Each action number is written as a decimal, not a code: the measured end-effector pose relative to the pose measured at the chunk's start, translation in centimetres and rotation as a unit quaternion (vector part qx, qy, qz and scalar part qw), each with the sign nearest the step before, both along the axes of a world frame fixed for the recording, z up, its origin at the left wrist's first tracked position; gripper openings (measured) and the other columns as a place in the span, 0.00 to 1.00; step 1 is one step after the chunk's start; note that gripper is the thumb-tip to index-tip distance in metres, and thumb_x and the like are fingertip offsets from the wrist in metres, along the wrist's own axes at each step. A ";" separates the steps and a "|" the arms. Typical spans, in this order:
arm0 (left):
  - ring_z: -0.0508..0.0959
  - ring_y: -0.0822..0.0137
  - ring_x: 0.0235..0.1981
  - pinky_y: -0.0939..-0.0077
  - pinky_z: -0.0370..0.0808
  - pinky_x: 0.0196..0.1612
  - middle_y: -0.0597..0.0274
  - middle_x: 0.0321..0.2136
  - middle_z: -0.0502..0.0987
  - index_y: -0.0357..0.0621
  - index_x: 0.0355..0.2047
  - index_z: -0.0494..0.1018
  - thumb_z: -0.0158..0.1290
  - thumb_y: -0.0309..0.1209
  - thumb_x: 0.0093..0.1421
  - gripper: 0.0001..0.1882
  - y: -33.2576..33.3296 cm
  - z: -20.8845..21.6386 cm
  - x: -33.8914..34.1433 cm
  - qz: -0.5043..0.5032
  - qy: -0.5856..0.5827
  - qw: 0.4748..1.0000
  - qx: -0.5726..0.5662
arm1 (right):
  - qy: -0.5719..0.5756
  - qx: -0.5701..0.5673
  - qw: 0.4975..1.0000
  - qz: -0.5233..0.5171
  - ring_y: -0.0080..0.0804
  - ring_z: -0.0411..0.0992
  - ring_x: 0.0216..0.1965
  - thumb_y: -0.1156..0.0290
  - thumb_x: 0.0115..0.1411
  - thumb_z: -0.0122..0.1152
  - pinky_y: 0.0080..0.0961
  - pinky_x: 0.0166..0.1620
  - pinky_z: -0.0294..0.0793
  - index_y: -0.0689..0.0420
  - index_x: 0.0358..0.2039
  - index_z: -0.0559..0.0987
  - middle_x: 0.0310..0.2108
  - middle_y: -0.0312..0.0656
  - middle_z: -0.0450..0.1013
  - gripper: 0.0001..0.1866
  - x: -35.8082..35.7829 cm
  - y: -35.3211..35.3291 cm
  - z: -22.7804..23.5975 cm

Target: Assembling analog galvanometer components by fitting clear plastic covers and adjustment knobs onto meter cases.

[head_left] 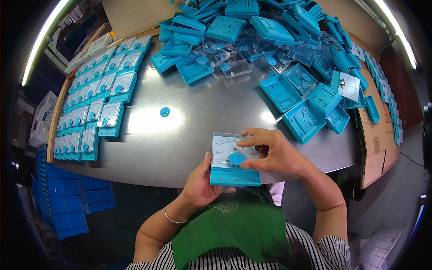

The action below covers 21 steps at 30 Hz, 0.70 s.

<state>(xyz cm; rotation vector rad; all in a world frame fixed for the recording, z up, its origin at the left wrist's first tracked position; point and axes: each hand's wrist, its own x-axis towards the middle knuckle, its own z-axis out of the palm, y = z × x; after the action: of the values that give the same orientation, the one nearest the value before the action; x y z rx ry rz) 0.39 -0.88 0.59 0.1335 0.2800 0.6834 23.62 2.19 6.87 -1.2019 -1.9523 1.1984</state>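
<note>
My left hand [201, 182] is closed round the left side and underside of an analog meter [236, 176], holding it face up above the table's front edge. The meter has a teal base with several small metal terminals along its near strip, a white scale plate and a clear cover [220, 157] with a round teal knob [236, 159]. My right hand [274, 150] bends over the meter's right side, its forefinger on the upper scale area and its thumb beside the knob. Under the right hand's fingers shows a small red-and-black piece [260, 148], mostly hidden.
On the metal table [148, 150] lies a loose teal knob [164, 112]. Rows of meters [108, 114] stand at the left. A high heap of teal housings [226, 28] and clear covers [236, 66] fills the back. More meters line a cardboard box [375, 135] at right.
</note>
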 end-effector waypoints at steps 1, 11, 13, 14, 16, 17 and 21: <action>0.76 0.54 0.46 0.59 0.82 0.40 0.49 0.52 0.68 0.41 0.60 0.54 0.26 0.53 0.68 0.32 0.0 -0.1 0.0 0.001 0.006 1.000 0.003 | 0.000 0.000 1.000 0.000 0.23 0.70 0.32 0.65 0.40 0.76 0.18 0.34 0.70 0.60 0.42 0.80 0.48 0.56 0.71 0.27 0.0 0.0 -0.1; 0.77 0.55 0.45 0.62 0.82 0.38 0.50 0.51 0.69 0.41 0.59 0.55 0.27 0.54 0.67 0.33 -0.2 -1.0 0.1 0.011 0.050 0.998 0.024 | 0.003 0.009 1.000 0.013 0.24 0.70 0.30 0.67 0.41 0.75 0.19 0.32 0.70 0.58 0.43 0.80 0.49 0.55 0.70 0.25 -0.4 -0.3 -1.0; 0.77 0.55 0.46 0.62 0.82 0.38 0.49 0.51 0.69 0.41 0.60 0.55 0.26 0.54 0.67 0.33 -0.5 -1.3 0.1 0.016 0.052 0.998 0.027 | -0.005 0.027 0.999 0.018 0.25 0.72 0.29 0.67 0.41 0.75 0.20 0.31 0.71 0.57 0.42 0.80 0.49 0.56 0.70 0.25 -0.5 -0.5 -1.1; 0.76 0.55 0.46 0.62 0.82 0.38 0.49 0.52 0.69 0.40 0.60 0.55 0.26 0.55 0.67 0.33 -0.4 -1.3 0.2 0.017 0.055 0.998 0.030 | -0.030 0.071 0.997 0.019 0.28 0.73 0.29 0.67 0.41 0.75 0.20 0.31 0.73 0.57 0.43 0.80 0.50 0.56 0.69 0.25 -0.5 -0.7 -1.2; 0.76 0.56 0.46 0.62 0.81 0.37 0.49 0.51 0.69 0.39 0.59 0.55 0.31 0.54 0.66 0.33 -0.3 -0.5 0.3 0.018 0.069 0.996 0.049 | -0.056 0.116 0.991 0.021 0.31 0.74 0.29 0.66 0.42 0.75 0.21 0.30 0.74 0.56 0.44 0.80 0.51 0.56 0.68 0.26 -0.5 -0.9 -1.3; 0.76 0.56 0.46 0.63 0.81 0.37 0.49 0.50 0.70 0.38 0.59 0.55 0.37 0.53 0.65 0.32 -0.2 -0.1 0.2 0.020 0.086 0.994 0.069 | -0.066 0.171 0.983 0.024 0.33 0.75 0.29 0.66 0.42 0.75 0.22 0.30 0.75 0.56 0.45 0.79 0.51 0.57 0.67 0.27 -0.5 -1.0 -1.5; 0.76 0.58 0.45 0.65 0.80 0.37 0.49 0.48 0.70 0.36 0.57 0.56 0.51 0.45 0.61 0.32 -0.4 -0.1 0.3 0.036 0.202 0.959 0.196 | -0.097 0.255 0.962 0.027 0.32 0.76 0.28 0.63 0.43 0.74 0.21 0.28 0.74 0.56 0.48 0.76 0.55 0.57 0.64 0.30 -0.9 -1.4 -2.0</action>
<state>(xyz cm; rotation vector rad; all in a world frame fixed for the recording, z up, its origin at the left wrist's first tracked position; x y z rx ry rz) 0.72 -1.25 0.48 0.6498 0.5414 0.7767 22.70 0.83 4.86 -1.0205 -2.2642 0.5516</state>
